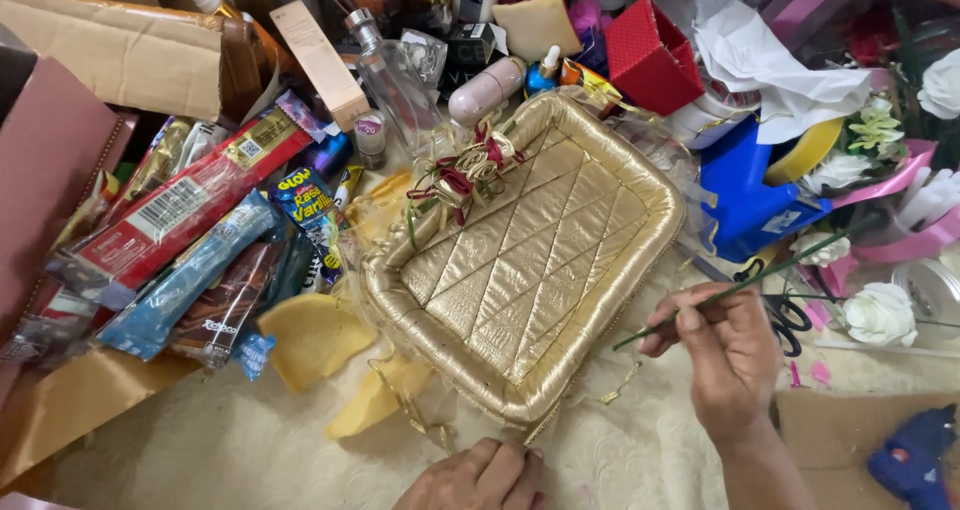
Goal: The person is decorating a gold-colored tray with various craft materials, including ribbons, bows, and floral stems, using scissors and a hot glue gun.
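A quilted gold tray (600, 300) lies tilted in the middle of the cluttered table, with a red and gold ribbon bow (468, 175) on its far left rim. My right hand (722, 352) pinches a thin green flower stem (760, 277) just right of the tray; the stem runs up and to the right. At the tray's near corner, my left hand (480, 478) rests with its fingers curled, touching the table and the tray's edge. It holds nothing that I can see.
Wrapped snack packets (190, 240) pile up at the left. Bottles (400, 80) and a red box (650, 55) stand behind the tray. White artificial roses (880, 313), black scissors (785, 315), a blue container (745, 195) and a blue glue gun (915, 460) lie at the right.
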